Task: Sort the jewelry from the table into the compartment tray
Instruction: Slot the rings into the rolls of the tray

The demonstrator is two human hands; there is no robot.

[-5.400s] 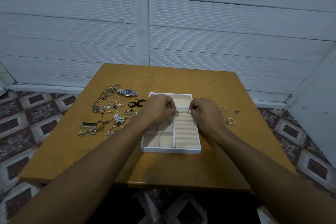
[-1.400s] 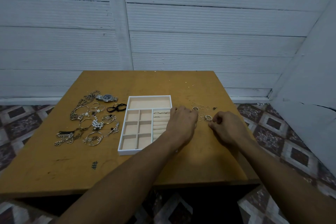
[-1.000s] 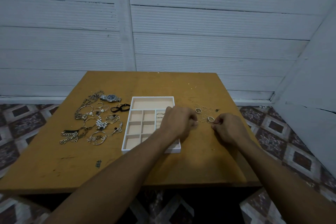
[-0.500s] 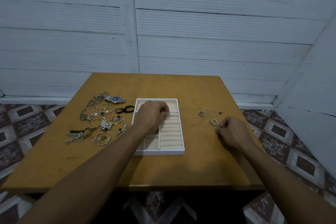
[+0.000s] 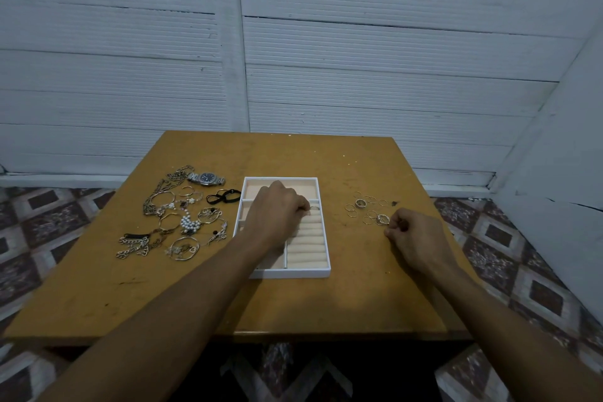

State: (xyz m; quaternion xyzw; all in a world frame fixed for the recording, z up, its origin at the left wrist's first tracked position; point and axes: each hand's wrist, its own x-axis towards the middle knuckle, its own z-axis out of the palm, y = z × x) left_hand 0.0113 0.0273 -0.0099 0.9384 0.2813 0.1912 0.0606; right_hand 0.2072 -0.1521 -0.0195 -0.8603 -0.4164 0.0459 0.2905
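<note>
Left hand over the tray mid-table, grip pinched at a ring atop the padded rolls. Right hand curled narrow beside loose rings, contents impossible to tell. Chains, bracelets and watch heaped left of tray.

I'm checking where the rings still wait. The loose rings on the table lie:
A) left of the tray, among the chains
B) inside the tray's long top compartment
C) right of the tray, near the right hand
C: the loose rings lie on the table right of the tray, just beyond the right hand.
</note>
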